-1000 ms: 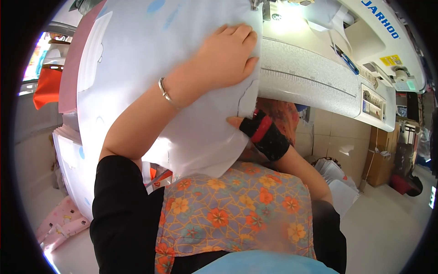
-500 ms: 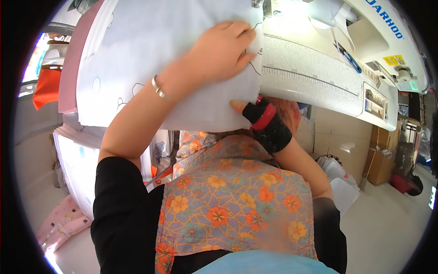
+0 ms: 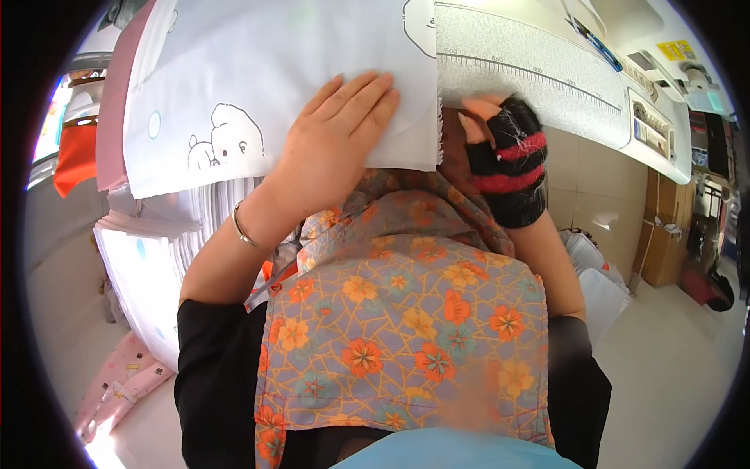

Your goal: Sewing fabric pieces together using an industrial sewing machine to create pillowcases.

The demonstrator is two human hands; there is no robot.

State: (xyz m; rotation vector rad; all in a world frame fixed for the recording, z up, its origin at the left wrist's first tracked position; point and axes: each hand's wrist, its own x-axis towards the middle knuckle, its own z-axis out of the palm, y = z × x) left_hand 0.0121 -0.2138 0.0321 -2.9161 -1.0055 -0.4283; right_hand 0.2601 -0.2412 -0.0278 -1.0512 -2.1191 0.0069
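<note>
My left hand (image 3: 336,144) lies flat, fingers stretched out, on a white cloth (image 3: 297,47) printed with cartoon animals. The cloth's right edge looks frayed and rests at the sewing machine's bed (image 3: 539,90), which bears a ruler scale. Just right of that edge is my right hand (image 3: 508,160), in a black and red fingerless glove. Its bare fingertips are half bent, with a gap between thumb and fingers, and nothing shows in them. Some blur lies over these fingertips.
A stack of folded white cloth (image 3: 148,266) sits to the left, below the pink table edge (image 3: 117,133). Small blue snips (image 3: 598,47) lie on the machine. At right a cardboard box (image 3: 664,227) stands on the floor; pink printed cloth (image 3: 125,383) hangs low at left.
My left hand has slid nearer to me and flattened out. The cloth has shifted, showing more of its print. My right hand has lifted off the cloth's corner and moved right and up.
</note>
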